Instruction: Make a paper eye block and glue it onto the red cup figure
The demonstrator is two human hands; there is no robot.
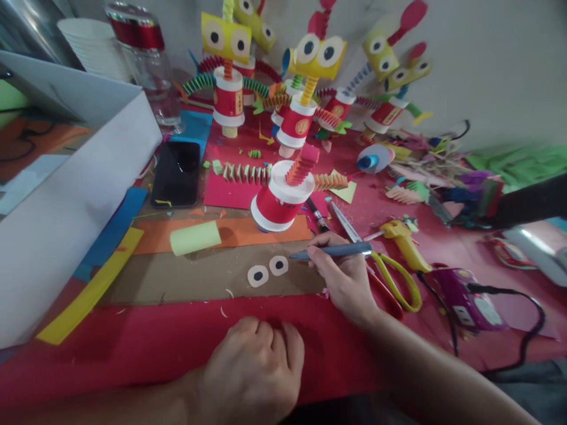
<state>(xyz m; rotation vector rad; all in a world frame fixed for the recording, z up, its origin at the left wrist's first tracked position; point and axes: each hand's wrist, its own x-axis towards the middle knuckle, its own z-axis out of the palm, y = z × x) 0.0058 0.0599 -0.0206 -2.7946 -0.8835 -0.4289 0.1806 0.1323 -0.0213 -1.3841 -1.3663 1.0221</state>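
Tracking both hands through the head camera, and here's how I have it: the right hand (343, 274) pinches a slim dark blue-grey pen (348, 250) between thumb and fingers, tip pointing left. The left hand (261, 360) is curled into a loose fist over the red stretch nearest the wearer; nothing shows in it, though its palm is turned from my view.

And there's the pair, lying just beside one another on the flat brown cardboard (199, 277): a small rounded white paper eye with a black centre (257, 275) and, nearer the pen, a matching white paper eye (279, 265). The tip sits right by that nearer one; I can't call contact from this angle.

Now the danger! Neither eye has a finger pinning it, so a sideways push from the nib could skid one along or spin it. A tip dipping too early could leave a stray mark on the white. If the ink in those centres is wet, and I can't tell, a brushing knuckle would smear it.

Watch the right flank too: scissors with a yellow and a red handle (346, 222) lie right behind the writing hand, so a careless backward sweep could knock them. Up ahead, the red-and-white paper cup body with pleated arms (279, 206) stands on the bench (460, 254) near the pen; a wide forward swing could topple it.
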